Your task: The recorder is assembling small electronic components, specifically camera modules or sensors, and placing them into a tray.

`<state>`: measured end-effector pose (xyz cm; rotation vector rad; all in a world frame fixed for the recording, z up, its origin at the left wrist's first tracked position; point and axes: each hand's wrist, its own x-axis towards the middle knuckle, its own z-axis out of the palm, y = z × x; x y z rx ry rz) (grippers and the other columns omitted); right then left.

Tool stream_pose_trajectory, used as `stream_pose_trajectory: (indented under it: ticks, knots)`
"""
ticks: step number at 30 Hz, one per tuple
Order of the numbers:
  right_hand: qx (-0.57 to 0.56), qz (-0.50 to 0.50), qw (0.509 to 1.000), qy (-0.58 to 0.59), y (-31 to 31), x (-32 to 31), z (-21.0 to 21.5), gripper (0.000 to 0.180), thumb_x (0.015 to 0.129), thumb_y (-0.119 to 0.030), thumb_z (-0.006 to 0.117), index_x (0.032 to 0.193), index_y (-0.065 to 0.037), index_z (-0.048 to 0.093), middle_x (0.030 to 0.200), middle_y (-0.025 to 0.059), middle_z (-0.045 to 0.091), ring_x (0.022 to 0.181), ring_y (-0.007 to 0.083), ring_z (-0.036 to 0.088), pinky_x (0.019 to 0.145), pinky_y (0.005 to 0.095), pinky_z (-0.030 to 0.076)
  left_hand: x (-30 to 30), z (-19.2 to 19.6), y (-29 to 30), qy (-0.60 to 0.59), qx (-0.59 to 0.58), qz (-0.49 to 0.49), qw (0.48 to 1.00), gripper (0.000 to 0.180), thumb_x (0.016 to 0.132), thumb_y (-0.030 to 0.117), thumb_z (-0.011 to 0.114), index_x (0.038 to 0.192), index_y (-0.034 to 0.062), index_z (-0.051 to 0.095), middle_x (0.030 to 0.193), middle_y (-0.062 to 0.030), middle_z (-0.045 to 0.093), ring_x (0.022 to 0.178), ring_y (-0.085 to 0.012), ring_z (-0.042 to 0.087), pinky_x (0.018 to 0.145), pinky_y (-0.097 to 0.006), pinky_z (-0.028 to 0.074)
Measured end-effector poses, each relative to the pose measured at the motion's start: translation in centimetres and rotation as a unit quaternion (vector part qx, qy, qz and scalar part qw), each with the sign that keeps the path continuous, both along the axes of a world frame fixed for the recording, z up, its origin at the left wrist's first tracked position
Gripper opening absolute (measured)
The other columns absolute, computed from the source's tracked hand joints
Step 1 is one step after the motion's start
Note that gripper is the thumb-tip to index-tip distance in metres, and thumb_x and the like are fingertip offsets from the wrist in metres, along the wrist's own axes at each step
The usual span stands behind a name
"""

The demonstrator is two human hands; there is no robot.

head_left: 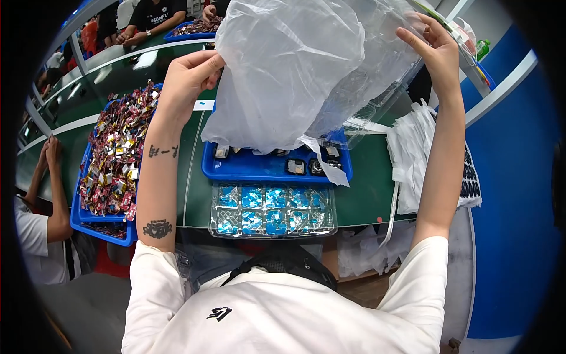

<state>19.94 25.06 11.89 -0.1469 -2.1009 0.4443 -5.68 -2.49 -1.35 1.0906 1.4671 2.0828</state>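
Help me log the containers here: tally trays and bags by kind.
Blue trays: 3
Clear compartment tray: 1
Clear plastic bag, held up by left hand and right hand: 1
Total: 5

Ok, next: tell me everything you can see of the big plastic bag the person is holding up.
The plastic bag is large, thin, translucent white film, crumpled and creased, billowing wide. The left hand pinches its left edge and the right hand grips its upper right edge, holding it raised above the green table. Its lower end hangs over the blue tray, hiding part of the tray's small parts. Whether it touches them, and whether anything is inside, cannot be told.
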Motion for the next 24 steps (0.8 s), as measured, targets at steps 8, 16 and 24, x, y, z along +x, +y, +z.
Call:
stream_pose_trajectory:
  ticks: [8, 16, 24]
  knots:
    - [-0.001, -0.041, 0.997, 0.065, -0.3, 3.3, 0.2, 0.049, 0.074, -0.02, 0.081, 0.117, -0.006, 0.063, 0.08, -0.0027, 0.059, 0.075, 0.0059, 0.058, 0.068, 0.02, 0.045, 1.0, 3.6, 1.3, -0.009, 0.106, 0.003, 0.994, 0.025, 0.082, 0.022, 0.073, 0.097, 0.0013, 0.07, 0.069, 0.0047, 0.057, 0.061, -0.0032, 0.05, 0.057, -0.017, 0.041]
    - [-0.044, -0.189, 0.975, 0.109, -4.7, 12.2, -3.4, 0.043, 0.072, -0.018, 0.082, 0.109, -0.002, 0.067, 0.071, -0.0022, 0.06, 0.062, 0.0041, 0.052, 0.057, 0.0181, 0.04, -1.5, 5.5, 0.0, 0.007, 0.138, 0.083, 0.987, 0.019, 0.087, 0.02, 0.067, 0.096, 0.0029, 0.065, 0.076, 0.0, 0.063, 0.06, -0.004, 0.05, 0.056, -0.015, 0.042]
    - [-0.277, -0.226, 0.859, 0.366, -12.1, 35.8, -15.7, 0.02, 0.084, -0.016, 0.071, 0.095, -0.001, 0.062, 0.073, 0.0001, 0.056, 0.061, 0.0083, 0.051, 0.055, 0.0225, 0.042, 14.5, -0.7, -1.4, 0.113, 0.122, -0.112, 0.98, 0.024, 0.093, 0.013, 0.051, 0.112, -0.0014, 0.057, 0.104, -0.0145, 0.065, 0.084, -0.0187, 0.064, 0.071, -0.029, 0.051]
